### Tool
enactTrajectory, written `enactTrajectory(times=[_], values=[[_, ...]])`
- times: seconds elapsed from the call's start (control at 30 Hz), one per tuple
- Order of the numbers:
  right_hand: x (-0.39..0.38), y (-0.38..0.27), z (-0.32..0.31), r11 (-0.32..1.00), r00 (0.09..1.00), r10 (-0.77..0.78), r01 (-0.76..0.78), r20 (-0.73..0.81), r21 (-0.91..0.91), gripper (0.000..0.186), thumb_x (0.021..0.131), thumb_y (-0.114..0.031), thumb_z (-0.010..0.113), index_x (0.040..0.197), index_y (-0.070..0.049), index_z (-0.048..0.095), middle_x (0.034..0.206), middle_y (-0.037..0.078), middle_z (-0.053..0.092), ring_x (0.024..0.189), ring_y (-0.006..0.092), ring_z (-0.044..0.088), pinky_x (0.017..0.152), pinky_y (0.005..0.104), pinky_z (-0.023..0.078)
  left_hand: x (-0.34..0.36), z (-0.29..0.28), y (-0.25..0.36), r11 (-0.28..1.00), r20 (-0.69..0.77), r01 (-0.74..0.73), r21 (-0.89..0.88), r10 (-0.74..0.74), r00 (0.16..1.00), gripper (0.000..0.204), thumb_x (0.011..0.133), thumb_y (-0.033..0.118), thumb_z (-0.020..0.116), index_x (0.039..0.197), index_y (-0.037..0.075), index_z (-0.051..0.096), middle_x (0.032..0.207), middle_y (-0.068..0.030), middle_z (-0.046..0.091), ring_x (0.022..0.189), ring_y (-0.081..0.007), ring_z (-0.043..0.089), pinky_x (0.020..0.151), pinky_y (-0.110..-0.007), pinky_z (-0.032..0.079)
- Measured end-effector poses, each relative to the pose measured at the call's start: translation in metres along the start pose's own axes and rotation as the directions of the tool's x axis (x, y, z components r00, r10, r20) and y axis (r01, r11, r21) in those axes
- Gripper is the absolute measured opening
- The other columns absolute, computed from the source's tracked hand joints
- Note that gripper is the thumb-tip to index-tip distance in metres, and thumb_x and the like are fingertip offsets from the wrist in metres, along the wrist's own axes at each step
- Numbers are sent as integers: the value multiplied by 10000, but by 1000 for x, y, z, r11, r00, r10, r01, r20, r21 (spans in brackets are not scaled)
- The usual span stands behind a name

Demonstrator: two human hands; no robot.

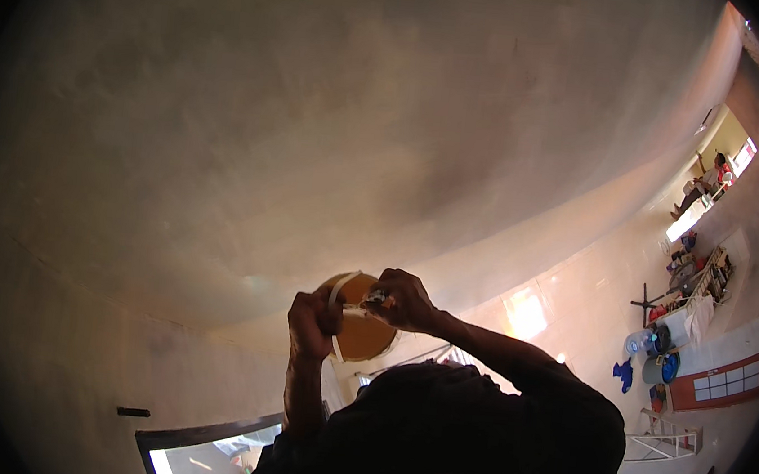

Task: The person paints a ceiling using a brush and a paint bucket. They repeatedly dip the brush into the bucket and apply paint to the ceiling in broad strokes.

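My left hand [313, 321] and my right hand [404, 301] are raised close together in front of my chest. The right fingers pinch a small dark-and-pale thing [378, 297] whose kind I cannot make out. Curled closed, the left fingers sit a short way to its left; what they hold is hidden. A thin pale strip [355, 310] shows between the two hands. Behind them is a round orange-brown thing [365, 337] with a white band [337, 345] across its left part. Whether either hand touches it, I cannot tell.
A broad beige plastered surface [317, 123] fills the upper view. A dark-framed opening [208, 443] lies lower left. Rightward are a red-brown door with panes [728, 382], a large clear water bottle [637, 343], a metal frame [664, 438] and clutter. Another person [707, 186] sits far off.
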State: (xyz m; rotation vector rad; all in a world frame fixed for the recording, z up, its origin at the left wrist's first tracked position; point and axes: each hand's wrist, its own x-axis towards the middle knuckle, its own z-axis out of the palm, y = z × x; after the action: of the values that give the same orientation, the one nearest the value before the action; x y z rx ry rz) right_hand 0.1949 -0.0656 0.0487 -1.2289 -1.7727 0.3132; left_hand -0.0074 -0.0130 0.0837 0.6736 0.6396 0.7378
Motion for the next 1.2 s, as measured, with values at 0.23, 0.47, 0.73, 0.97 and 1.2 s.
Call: enactTrajectory(times=[0.23, 0.47, 0.73, 0.97, 1.2], values=[[-18, 3, 11, 870, 906, 352, -409, 235, 274, 286, 779, -175, 795, 928, 27, 660, 823, 88, 703, 767, 140, 667, 718, 306, 532, -5, 4, -4, 999, -45, -46, -20, 45, 998, 369, 923, 304, 381, 803, 13, 572, 548, 40, 357, 431, -73, 290, 399, -231, 226], [-10, 33, -84, 816, 937, 334, -233, -104, 529, 81, 756, -56, 772, 822, -27, 736, 892, 97, 703, 854, 199, 662, 769, 348, 533, -1, -19, -14, 991, -80, -122, 46, 126, 989, 464, 896, 392, 397, 789, -20, 583, 525, -7, 402, 399, -103, 323, 377, -258, 266], [96, 16, -239, 991, 712, -5, 97, -702, 90, 194, 841, -192, 701, 872, -1, 708, 823, 84, 698, 746, 139, 637, 695, 270, 481, 2, -16, -15, 996, -85, -80, -38, 76, 993, 421, 820, 351, 394, 823, -25, 582, 515, 20, 364, 396, -101, 262, 378, -261, 224], [196, -8, -221, 894, 709, -65, 354, -702, 275, 141, 835, -119, 737, 908, -1, 715, 872, 59, 708, 789, 107, 628, 714, 249, 490, 4, -8, -14, 995, -182, -98, 23, 100, 978, 371, 780, 326, 398, 827, 2, 572, 512, 43, 295, 397, -92, 224, 386, -255, 198], [190, 31, -307, 911, 500, -6, 360, -866, 201, 94, 819, -79, 737, 898, -29, 731, 903, 51, 718, 811, 108, 644, 760, 261, 502, -14, 21, 5, 994, -213, -101, 40, 107, 971, 399, 779, 366, 397, 810, 3, 561, 497, 36, 272, 394, -100, 204, 393, -260, 178]])
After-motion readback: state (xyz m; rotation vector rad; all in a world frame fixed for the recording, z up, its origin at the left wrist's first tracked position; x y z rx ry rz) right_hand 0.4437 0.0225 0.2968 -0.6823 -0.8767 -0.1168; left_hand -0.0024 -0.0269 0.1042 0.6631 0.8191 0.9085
